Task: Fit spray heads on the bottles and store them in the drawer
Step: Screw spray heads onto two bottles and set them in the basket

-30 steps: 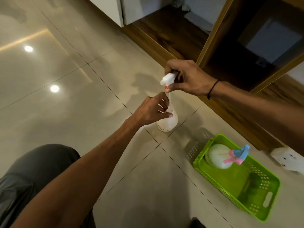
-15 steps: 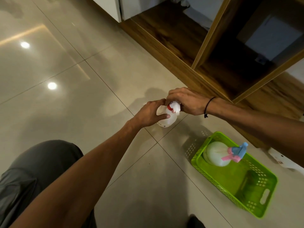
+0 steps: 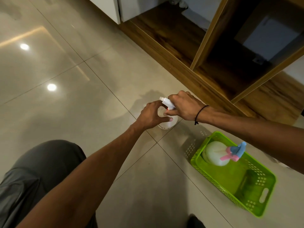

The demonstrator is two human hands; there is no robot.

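Note:
A white bottle (image 3: 169, 124) stands on the tiled floor, mostly hidden under my hands. My left hand (image 3: 152, 115) grips its upper part. My right hand (image 3: 184, 105) holds a white spray head (image 3: 167, 102) with a red collar right on top of the bottle; its nozzle points up and left. In a green basket (image 3: 256, 201) at the right stands a second white bottle (image 3: 213, 155) that carries a pink and blue spray head (image 3: 235, 153).
A wooden cabinet (image 3: 194, 63) with open compartments runs along the far right, close behind my right hand. A white door panel (image 3: 108, 9) sits at the top. My knee in grey cloth (image 3: 32, 175) is at the lower left.
My right hand came down from well above the bottle and brought the spray head onto its neck. Since half a second ago the head has turned, its nozzle now pointing up-left.

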